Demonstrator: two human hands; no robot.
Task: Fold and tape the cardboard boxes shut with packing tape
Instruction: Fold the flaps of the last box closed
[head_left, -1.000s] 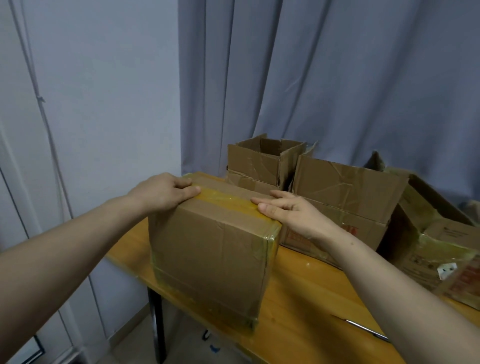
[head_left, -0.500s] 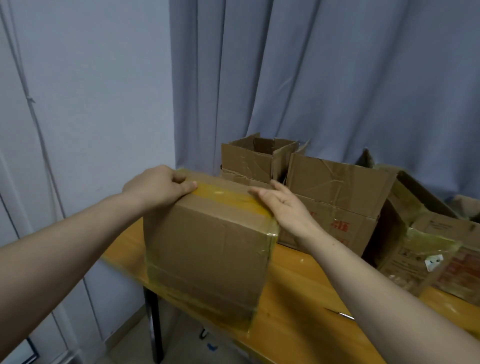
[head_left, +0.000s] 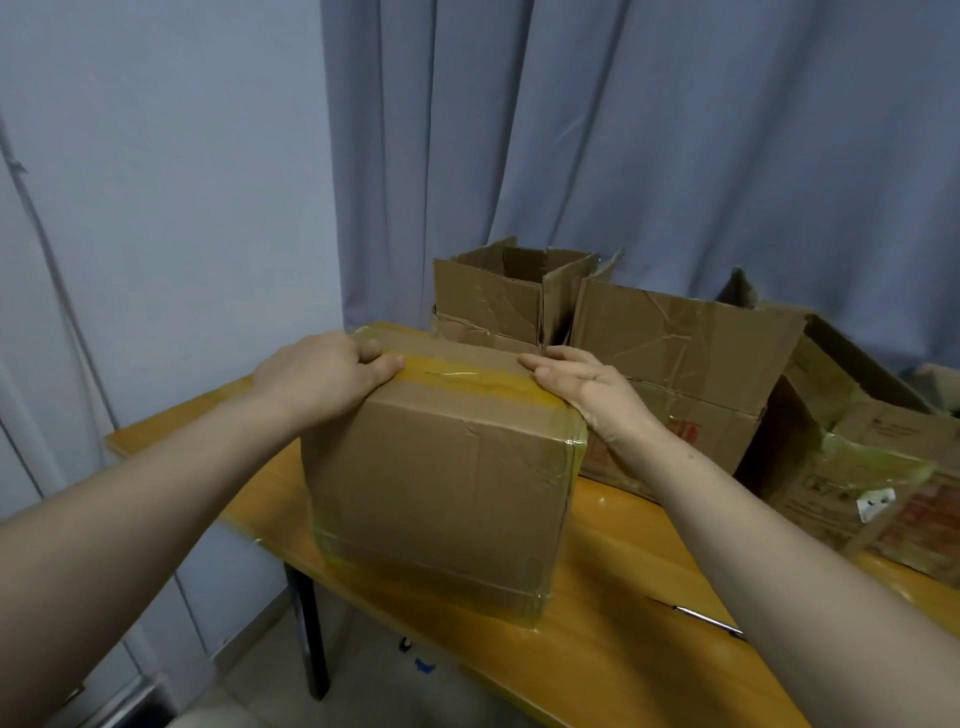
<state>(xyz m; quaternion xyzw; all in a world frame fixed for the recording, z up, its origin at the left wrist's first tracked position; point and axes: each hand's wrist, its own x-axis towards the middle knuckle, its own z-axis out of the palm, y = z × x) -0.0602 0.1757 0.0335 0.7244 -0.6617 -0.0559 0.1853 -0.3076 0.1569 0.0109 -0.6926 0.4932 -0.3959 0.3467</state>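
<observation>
Left hand (head_left: 322, 376) grips the top left edge of the sealed box (head_left: 441, 483), fingers curled. Box sits at the left end of the wooden table (head_left: 613, 623). Yellow tape strip (head_left: 467, 376) runs hand to hand. Right hand (head_left: 587, 387) lies flat, fingers straight, pressing the strip's right end.

Brown box (head_left: 441, 478), yellow tape (head_left: 467, 376)
My box is plain brown under a yellow tape band; the table (head_left: 623, 649) is honey-orange, the curtain (head_left: 623, 156) grey-blue.

Red print on the middle box (head_left: 691, 364) and right box (head_left: 883, 499) is unreadable.
</observation>
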